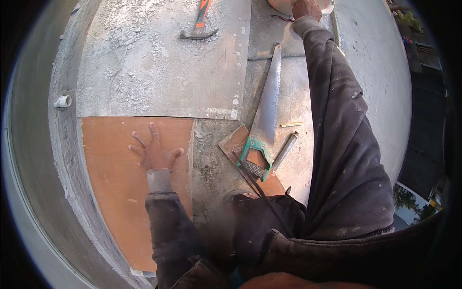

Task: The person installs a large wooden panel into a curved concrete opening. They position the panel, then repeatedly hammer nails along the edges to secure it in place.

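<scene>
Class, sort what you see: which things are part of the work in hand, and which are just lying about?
Apparently in the work:
- brown board, under the spread left hand
- round object, partly out of view, at the right hand

Apparently lying about:
- hammer
- green-handled saw
- yellowish stick

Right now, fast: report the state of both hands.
Left hand: open, spread on the brown board.
Right hand: at the round object by the picture's top edge; whether its grip is closed cannot be told.
</scene>
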The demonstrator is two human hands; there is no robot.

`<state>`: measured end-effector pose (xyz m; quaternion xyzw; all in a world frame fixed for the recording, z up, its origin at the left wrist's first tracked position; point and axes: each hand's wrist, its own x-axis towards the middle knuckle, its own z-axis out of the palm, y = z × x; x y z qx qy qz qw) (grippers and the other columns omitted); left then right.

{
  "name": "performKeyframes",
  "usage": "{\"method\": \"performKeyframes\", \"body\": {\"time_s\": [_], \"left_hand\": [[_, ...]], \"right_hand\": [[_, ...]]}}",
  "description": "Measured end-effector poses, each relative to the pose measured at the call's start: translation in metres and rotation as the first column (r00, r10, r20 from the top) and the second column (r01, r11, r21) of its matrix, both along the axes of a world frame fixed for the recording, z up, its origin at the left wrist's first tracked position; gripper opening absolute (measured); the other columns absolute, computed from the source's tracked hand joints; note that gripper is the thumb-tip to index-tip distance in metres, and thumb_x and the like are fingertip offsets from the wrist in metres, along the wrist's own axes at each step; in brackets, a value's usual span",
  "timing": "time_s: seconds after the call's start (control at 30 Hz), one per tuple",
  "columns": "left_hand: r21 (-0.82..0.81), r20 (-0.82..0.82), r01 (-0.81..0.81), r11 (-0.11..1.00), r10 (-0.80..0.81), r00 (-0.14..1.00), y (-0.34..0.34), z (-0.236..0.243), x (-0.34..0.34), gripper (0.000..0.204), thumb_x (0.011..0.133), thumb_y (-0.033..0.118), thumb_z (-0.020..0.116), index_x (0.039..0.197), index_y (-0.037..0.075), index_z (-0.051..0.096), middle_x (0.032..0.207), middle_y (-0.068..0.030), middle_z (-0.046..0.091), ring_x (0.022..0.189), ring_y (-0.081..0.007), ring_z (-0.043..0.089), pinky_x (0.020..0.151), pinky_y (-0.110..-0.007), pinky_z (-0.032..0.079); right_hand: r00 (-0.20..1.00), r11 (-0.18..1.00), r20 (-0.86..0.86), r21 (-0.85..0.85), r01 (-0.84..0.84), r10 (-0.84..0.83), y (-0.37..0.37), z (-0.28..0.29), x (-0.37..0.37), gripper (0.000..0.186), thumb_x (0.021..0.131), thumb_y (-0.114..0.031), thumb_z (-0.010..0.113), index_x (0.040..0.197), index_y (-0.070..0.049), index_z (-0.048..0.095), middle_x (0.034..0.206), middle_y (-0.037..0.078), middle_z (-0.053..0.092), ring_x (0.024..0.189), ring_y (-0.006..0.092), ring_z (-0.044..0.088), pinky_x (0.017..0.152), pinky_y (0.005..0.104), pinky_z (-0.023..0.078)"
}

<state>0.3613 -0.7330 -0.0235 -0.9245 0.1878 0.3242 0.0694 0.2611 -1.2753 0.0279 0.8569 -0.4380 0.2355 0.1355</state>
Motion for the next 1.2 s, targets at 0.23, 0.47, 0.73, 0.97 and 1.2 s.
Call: {"method": "performKeyframes", "body": {"time_s": [0.23, 0.47, 0.73, 0.97, 1.2], "left_hand": [[0.012, 0.036, -0.026, 1.0, 0.026, 0.999, -0.001, 0.005, -0.003, 0.128, 0.055, 0.053, 0.091, 0.157, 0.038, 0.015, 0.163, -0.0236, 0.0, 0.144, -0.0594, 0.002, 0.096, -0.08, 0.036], [-0.339, 0.241, 0.1, 0.935, -0.017, 0.97, 0.035, -0.04, -0.018, 0.107, 0.065, 0.05, 0.087, 0.153, 0.02, 0.033, 0.161, -0.0225, 0.015, 0.143, -0.0533, 0.018, 0.108, -0.065, 0.034], [-0.684, -0.395, -0.344, 0.643, 0.069, 0.916, -0.008, 0.024, -0.199, 0.084, 0.087, 0.033, 0.074, 0.15, 0.0, 0.031, 0.141, -0.0261, 0.045, 0.127, -0.032, 0.052, 0.096, -0.039, 0.05], [-0.52, -0.743, -0.713, 0.47, 0.162, 0.649, -0.015, -0.006, -0.245, 0.082, 0.09, 0.034, 0.071, 0.149, -0.006, 0.032, 0.147, -0.0243, 0.036, 0.112, -0.0252, 0.061, 0.075, -0.028, 0.055], [-0.491, -0.747, -0.743, 0.456, 0.219, 0.628, -0.017, 0.011, -0.237, 0.071, 0.092, 0.03, 0.068, 0.145, -0.008, 0.039, 0.134, -0.0193, 0.053, 0.113, -0.0225, 0.06, 0.084, -0.031, 0.053]], "right_hand": [[0.991, 0.993, -0.083, 0.069, -0.099, 0.104, 0.1, 0.08, -0.107, 0.026, 0.084, -0.017, 0.067, 0.109, -0.012, 0.069, 0.101, 0.01, 0.068, 0.096, 0.0323, 0.066, 0.082, 0.0425, 0.053], [0.937, 0.959, -0.21, 0.092, -0.267, 0.28, 0.183, 0.071, -0.254, 0.016, 0.087, -0.027, 0.073, 0.1, -0.019, 0.072, 0.087, -0.001, 0.063, 0.073, 0.023, 0.067, 0.065, 0.0364, 0.054], [0.791, 0.572, -0.072, 0.73, -0.373, 0.608, 0.202, 0.054, -0.314, 0.06, 0.078, -0.05, 0.077, 0.126, -0.016, 0.066, 0.117, 0.012, 0.065, 0.107, 0.0332, 0.063, 0.094, 0.0452, 0.052], [0.895, 0.748, -0.257, 0.653, -0.117, 0.364, 0.065, -0.011, -0.266, 0.016, 0.088, -0.017, 0.067, 0.101, -0.016, 0.076, 0.101, 0.007, 0.074, 0.097, 0.0262, 0.07, 0.081, 0.0352, 0.056], [0.693, 0.749, -0.422, 0.609, -0.26, 0.584, 0.074, -0.061, -0.177, 0.018, 0.086, -0.022, 0.064, 0.098, -0.015, 0.076, 0.095, 0.015, 0.073, 0.09, 0.0322, 0.07, 0.08, 0.041, 0.055]]}}
